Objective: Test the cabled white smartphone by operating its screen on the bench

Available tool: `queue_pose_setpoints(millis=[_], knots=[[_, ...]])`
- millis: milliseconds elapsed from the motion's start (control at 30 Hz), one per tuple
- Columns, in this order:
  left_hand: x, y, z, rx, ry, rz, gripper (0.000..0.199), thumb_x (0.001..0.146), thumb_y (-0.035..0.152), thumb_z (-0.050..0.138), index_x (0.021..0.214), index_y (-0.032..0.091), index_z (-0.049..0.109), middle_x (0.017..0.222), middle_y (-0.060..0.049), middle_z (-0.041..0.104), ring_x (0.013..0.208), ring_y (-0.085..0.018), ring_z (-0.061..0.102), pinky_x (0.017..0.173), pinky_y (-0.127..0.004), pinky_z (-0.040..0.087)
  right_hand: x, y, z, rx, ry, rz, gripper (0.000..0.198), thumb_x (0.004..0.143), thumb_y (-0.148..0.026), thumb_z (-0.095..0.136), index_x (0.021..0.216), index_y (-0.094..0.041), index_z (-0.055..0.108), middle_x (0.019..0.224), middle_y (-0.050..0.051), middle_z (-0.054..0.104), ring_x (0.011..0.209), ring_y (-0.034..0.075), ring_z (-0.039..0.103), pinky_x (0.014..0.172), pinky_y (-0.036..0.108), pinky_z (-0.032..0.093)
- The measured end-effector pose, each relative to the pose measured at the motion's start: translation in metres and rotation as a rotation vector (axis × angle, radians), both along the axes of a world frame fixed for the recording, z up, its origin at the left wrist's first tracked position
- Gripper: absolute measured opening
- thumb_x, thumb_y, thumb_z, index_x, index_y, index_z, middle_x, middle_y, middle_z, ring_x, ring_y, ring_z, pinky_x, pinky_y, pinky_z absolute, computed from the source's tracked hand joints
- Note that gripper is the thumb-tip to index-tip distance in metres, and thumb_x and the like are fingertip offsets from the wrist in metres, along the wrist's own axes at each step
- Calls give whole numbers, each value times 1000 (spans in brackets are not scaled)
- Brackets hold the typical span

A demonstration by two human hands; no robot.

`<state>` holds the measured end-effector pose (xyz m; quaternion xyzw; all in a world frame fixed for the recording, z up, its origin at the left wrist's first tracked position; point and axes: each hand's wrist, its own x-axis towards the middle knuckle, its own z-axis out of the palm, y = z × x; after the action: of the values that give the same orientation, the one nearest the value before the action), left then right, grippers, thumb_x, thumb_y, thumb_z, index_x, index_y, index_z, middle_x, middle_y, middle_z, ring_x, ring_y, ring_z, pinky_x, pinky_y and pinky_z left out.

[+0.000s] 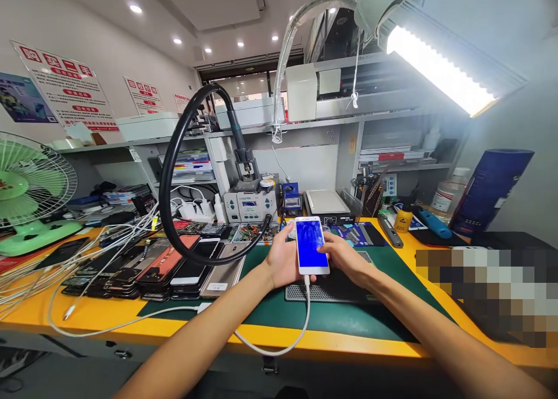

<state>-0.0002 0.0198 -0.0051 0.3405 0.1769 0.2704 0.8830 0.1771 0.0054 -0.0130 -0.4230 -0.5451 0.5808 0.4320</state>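
A white smartphone (pixel 312 248) with a lit blue screen is held upright over the green mat (pixel 265 315). My left hand (pixel 281 256) is closed around it from the left and behind, thumb along the edge. My right hand (pixel 346 259) is at the phone's right edge, one digit on the lower right of the screen and the others partly hidden beside or behind it. A white charging cable (pixel 307 306) is plugged into the phone's bottom and loops down past the mat's front edge. Below the hands lies a black perforated plate (pixel 318 293).
Stacked phones (pixel 159 268) and tangled white cables (pixel 30 277) cover the left, near a green fan (pixel 26 184). Behind stands a hot-air station (pixel 250 204) with a looping black hose (pixel 164 184). A bright lamp (pixel 440 68) hangs above right. An orange bottle (pixel 403 220) stands right.
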Motion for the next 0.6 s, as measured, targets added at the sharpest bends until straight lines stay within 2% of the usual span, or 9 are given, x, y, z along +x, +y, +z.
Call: queue_pose_setpoints(millis=[167,400,600], knots=[[0,0,0,10,-16,-16,80,94,73,28,128,8,61,106,-25,71,82,-36,72,55,-42,55,0,2,0,-59,25,-33,30,65,-28,59,94,-21,54,66,-4,55,55,14,51,49,26,45],[0,0,-1,6,-25,-22,74,95,69,32,130,9,59,109,-24,71,81,-35,72,55,-41,55,0,1,2,-50,21,-22,28,67,-27,58,94,-21,55,66,-3,56,55,15,54,49,27,45],[0,1,-1,5,-11,-13,78,94,71,29,128,8,61,108,-24,71,74,-33,71,55,-42,55,2,3,0,-66,50,-14,32,66,-24,57,97,-20,57,65,-4,56,53,15,53,46,28,45]])
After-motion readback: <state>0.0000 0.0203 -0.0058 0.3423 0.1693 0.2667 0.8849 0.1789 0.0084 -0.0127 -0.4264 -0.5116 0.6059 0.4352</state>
